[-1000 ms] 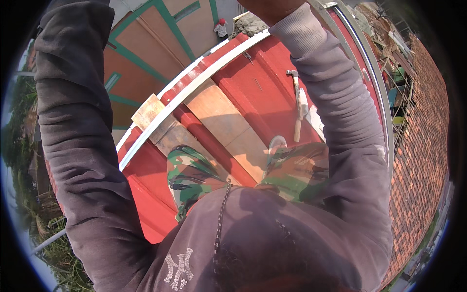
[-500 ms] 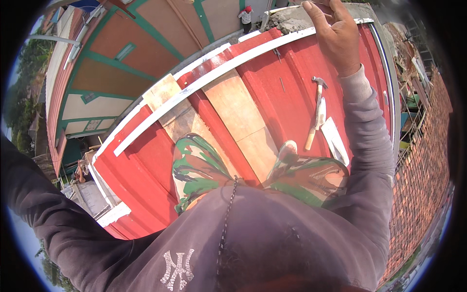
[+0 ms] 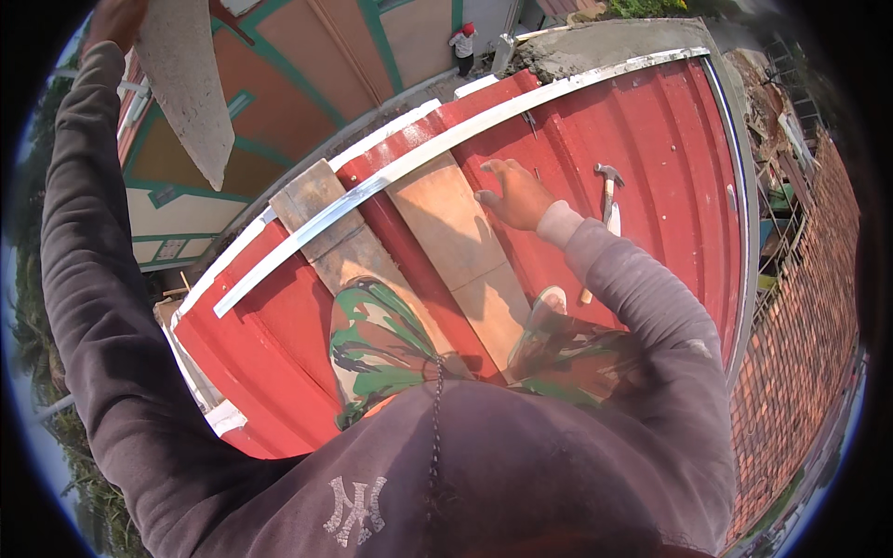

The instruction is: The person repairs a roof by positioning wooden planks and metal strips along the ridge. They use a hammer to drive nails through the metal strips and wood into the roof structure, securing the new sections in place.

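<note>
Red ribbed roof (image 3: 642, 121), centre | brown green-trimmed wall (image 3: 279, 79), upper left | grey pointed flat board (image 3: 191, 93), upper left | left hand (image 3: 113, 23), upper left, beside board, grip cut off, cannot tell | right hand (image 3: 518, 195), centre, fingers apart

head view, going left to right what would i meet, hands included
Left hand → grey board → left plank → right plank → right hand → hammer → tiled roof
</note>
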`<state>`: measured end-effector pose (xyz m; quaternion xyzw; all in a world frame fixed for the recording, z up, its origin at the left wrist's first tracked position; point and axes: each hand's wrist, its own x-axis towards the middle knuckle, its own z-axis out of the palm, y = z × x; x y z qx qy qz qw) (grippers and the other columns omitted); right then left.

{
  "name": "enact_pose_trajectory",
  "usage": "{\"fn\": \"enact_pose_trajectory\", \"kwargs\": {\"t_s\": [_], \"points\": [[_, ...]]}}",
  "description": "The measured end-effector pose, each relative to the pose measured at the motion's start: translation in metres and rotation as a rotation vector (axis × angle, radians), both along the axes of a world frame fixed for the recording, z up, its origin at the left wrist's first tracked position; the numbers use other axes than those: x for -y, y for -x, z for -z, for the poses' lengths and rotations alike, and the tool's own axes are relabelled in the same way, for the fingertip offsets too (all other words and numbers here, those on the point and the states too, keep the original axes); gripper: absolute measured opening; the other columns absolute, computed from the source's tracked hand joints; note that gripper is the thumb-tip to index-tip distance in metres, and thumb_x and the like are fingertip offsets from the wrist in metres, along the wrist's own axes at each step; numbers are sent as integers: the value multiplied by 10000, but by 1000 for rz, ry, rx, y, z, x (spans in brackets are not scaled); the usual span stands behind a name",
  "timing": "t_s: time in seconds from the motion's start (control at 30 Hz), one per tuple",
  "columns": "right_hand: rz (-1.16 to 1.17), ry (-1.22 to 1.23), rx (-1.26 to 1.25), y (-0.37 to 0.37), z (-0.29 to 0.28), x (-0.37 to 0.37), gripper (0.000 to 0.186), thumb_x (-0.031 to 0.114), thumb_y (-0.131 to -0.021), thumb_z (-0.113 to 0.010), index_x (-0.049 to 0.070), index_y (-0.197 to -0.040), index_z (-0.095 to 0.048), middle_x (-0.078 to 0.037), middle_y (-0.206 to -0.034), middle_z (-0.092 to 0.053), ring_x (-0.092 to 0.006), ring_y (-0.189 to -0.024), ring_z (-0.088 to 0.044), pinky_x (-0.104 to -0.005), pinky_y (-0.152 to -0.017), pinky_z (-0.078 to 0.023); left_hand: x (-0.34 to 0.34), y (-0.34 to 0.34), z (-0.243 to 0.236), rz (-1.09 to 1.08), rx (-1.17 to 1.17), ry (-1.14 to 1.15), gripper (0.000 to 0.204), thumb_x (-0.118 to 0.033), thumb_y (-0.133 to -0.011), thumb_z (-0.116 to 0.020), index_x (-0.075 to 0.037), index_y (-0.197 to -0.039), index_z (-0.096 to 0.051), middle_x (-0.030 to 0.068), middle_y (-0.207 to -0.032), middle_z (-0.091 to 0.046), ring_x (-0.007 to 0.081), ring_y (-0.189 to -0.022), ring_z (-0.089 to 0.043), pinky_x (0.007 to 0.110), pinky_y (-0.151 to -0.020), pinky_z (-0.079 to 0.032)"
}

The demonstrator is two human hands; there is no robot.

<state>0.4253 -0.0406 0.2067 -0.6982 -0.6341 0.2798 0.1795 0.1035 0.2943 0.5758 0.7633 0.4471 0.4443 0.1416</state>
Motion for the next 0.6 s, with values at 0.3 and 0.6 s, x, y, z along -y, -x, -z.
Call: {"fn": "enact_pose_trajectory", "kwargs": {"t_s": [0.3,0.6], "points": [[-11,524,64,69,82,-9,871,368,-971,-755,9,-1619,-296,-332,-1564,-430,-496,-1447,-467,-524,-1181,-439,-131,-12,242,269,-423,205,514,-121,-944,-710,-78,-1451,-639,165,-1166,-780,253,-1107,-731,366,-1002,-521],[9,293,284,100,130,15,973,231,-946,-780,-81,-1651,-186,-398,-1637,-282,-534,-1518,-362,-490,-1196,-454,-113,-4,373,284,-695,465,547,-48,-891,-708,-80,-1433,-646,228,-1268,-739,379,-1228,-697,417,-1057,-513]]}}
